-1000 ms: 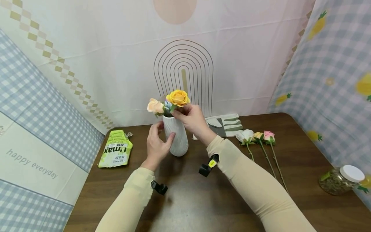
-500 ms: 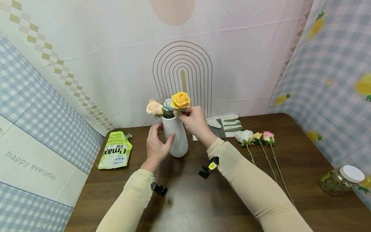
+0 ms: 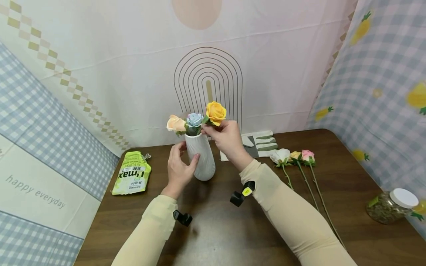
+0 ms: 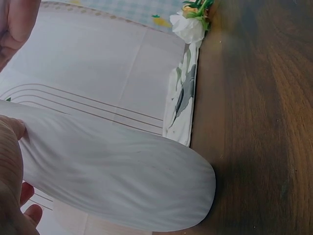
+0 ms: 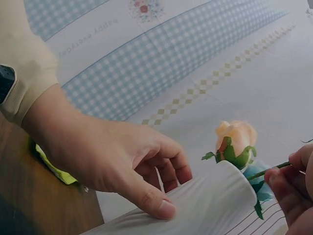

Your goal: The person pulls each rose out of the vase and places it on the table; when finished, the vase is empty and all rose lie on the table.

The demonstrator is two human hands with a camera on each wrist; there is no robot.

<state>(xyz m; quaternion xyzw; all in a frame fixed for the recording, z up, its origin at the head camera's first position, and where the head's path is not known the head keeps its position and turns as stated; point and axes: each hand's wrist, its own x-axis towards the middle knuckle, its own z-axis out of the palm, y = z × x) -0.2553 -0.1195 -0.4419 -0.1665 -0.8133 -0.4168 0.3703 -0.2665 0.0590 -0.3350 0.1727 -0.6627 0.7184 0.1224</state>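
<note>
A ribbed white vase (image 3: pixel 201 159) stands on the table, tilted slightly left at the top in the head view. My left hand (image 3: pixel 179 168) grips its upper side, thumb in front and fingers around the far side. The peach rose (image 3: pixel 175 123) leans out over the left of the mouth, with a blue rose (image 3: pixel 194 119) beside it. My right hand (image 3: pixel 227 138) pinches the green stem (image 5: pixel 269 171) of a yellow rose (image 3: pixel 216 113) just above the rim. That stem runs into the vase mouth in the right wrist view; its lower end is hidden inside.
A white, yellow and pink rose (image 3: pixel 307 155) lie side by side to the right. Behind the right hand are white-and-grey gloves (image 3: pixel 263 144). On the left lies a green pouch (image 3: pixel 132 173); a white-lidded jar (image 3: pixel 392 206) lies at far right. A printed cloth hangs behind.
My right hand has shifted right with the yellow rose, which now leans right, away from the blue rose. More of the blue rose shows. The left hand stays on the vase.
</note>
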